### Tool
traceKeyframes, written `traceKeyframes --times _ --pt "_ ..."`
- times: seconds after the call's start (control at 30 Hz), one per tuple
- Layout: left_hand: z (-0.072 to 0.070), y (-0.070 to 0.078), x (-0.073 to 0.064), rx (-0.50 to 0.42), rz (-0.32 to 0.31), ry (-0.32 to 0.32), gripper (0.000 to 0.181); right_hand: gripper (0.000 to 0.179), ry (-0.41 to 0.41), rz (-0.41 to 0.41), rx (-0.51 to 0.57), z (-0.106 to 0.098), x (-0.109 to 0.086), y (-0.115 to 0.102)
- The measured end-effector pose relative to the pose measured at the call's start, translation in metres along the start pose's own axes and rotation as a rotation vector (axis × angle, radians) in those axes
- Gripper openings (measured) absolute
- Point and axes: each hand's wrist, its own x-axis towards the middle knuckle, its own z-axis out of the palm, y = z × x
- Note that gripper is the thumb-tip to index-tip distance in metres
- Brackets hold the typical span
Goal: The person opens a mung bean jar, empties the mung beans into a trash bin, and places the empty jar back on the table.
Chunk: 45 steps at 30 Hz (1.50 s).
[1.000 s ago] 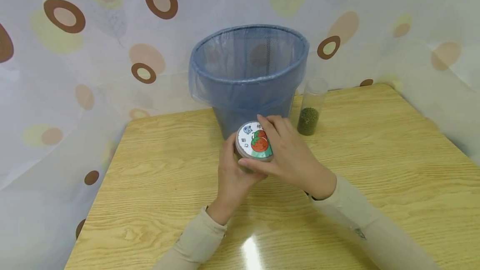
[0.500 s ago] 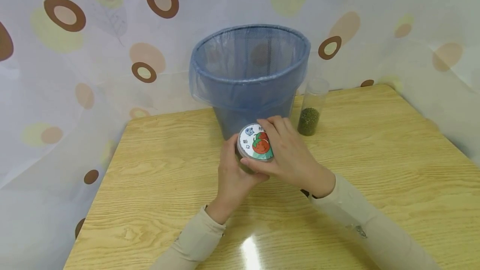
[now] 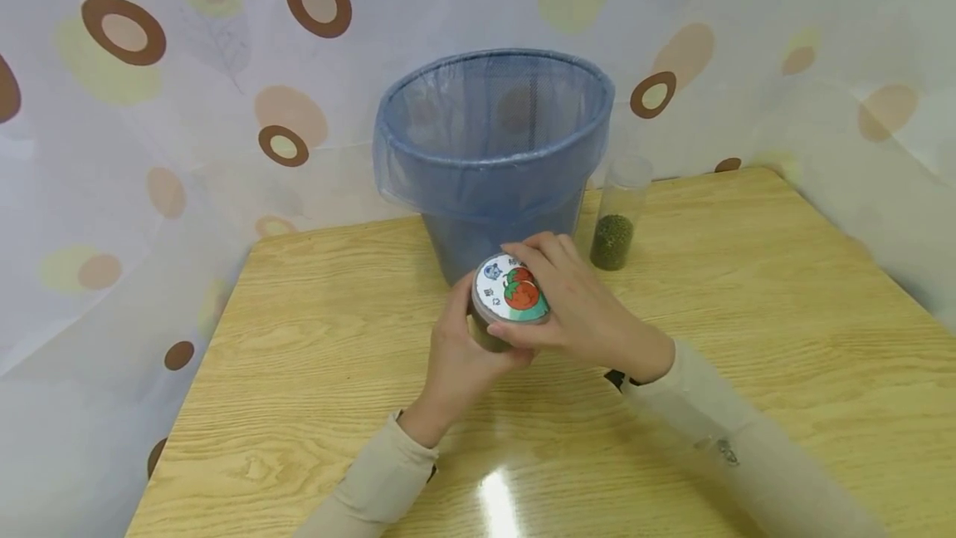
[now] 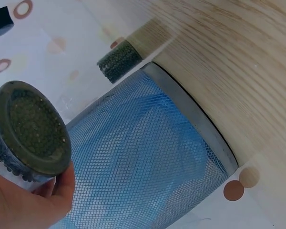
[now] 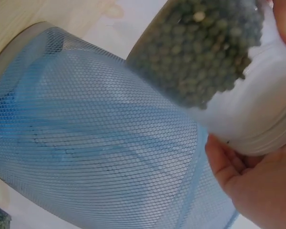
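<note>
The clear plastic jar (image 4: 32, 129), partly filled with mung beans (image 5: 195, 52), is held in the air above the desk (image 3: 321, 322), about midway between its left and right edges. Compared with one second ago, the jar is slightly closer to the near edge; the tomato picture on its round lid (image 3: 515, 294) seems turned a little counterclockwise, and the right forefinger lies farther left along the rim. The long axis of the jar is close to upright but leaning, so the lid faces up and toward the person, and the base faces down and away. The left hand (image 3: 463, 359) is curled around the body of the jar; the right hand (image 3: 571, 301) pinches the lid, with thumb at the near side and fingers at the far side. Just behind, toward the far edge, stands a mesh wastebasket (image 3: 465, 246), its mouth up, with a blue plastic bag (image 3: 485, 191) folded over the rim. At its right, a tall clear container (image 3: 626, 196) stands upright, holding green grains (image 3: 612, 242). A white cloth (image 3: 224, 90) with brown rings hangs beyond the desk.
</note>
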Motion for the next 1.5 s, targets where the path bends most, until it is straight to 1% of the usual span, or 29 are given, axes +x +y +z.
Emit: traceKeyframes --times 0.1,0.2,0.33,0.47,0.57,0.67,0.73,0.77,0.87,0.97,1.0,1.1,1.17,1.23,1.3,1.37,1.5 --pt "-0.003 0.000 0.000 -0.030 -0.013 -0.032 0.085 0.091 -0.016 -0.031 0.055 -0.002 0.000 0.004" --pt "-0.006 0.000 0.002 -0.055 -0.019 -0.071 0.086 0.091 -0.050 -0.038 0.121 -0.004 -0.001 0.009" --pt "-0.011 0.000 0.003 -0.089 -0.023 -0.139 0.086 0.087 -0.106 -0.021 0.248 -0.007 -0.003 0.016" --pt "-0.015 -0.001 0.005 -0.151 -0.030 -0.206 0.085 0.087 -0.164 -0.006 0.386 -0.011 -0.004 0.020" --pt "-0.016 -0.001 0.005 -0.192 -0.042 -0.226 0.084 0.089 -0.190 0.011 0.433 -0.012 -0.004 0.021" --pt "-0.016 0.000 0.004 -0.195 -0.048 -0.200 0.085 0.095 -0.183 0.066 0.415 -0.012 -0.005 0.019" --pt "-0.015 0.001 0.004 -0.179 -0.041 -0.159 0.086 0.099 -0.164 0.126 0.387 -0.010 -0.007 0.019" --pt "-0.014 0.002 0.004 -0.167 -0.033 -0.135 0.086 0.100 -0.152 0.164 0.378 -0.009 -0.008 0.017" --pt "-0.010 0.002 0.004 -0.122 0.005 -0.043 0.088 0.099 -0.099 0.300 0.415 -0.001 -0.010 0.010" --pt "-0.005 0.002 0.004 -0.091 0.042 0.053 0.089 0.097 0.002 0.400 0.468 0.009 -0.011 -0.003" --pt "-0.002 0.002 0.004 -0.085 0.051 0.082 0.088 0.097 0.045 0.418 0.473 0.012 -0.011 -0.007" --pt "0.003 0.004 0.004 -0.036 0.070 0.151 0.088 0.096 0.161 0.428 0.412 0.019 -0.011 -0.016" --pt "0.005 0.005 0.004 -0.002 0.080 0.174 0.088 0.095 0.209 0.425 0.357 0.021 -0.011 -0.020" --pt "0.006 0.005 0.004 0.022 0.084 0.177 0.089 0.093 0.229 0.417 0.328 0.021 -0.010 -0.021" --pt "0.006 0.005 0.004 -0.007 0.080 0.149 0.089 0.089 0.235 0.403 0.327 0.019 -0.010 -0.021" --pt "0.005 0.005 0.005 -0.072 0.062 0.099 0.089 0.085 0.230 0.383 0.349 0.016 -0.010 -0.019" --pt "-0.001 0.004 0.006 -0.186 -0.015 -0.024 0.087 0.078 0.181 0.340 0.395 0.010 -0.010 -0.013"
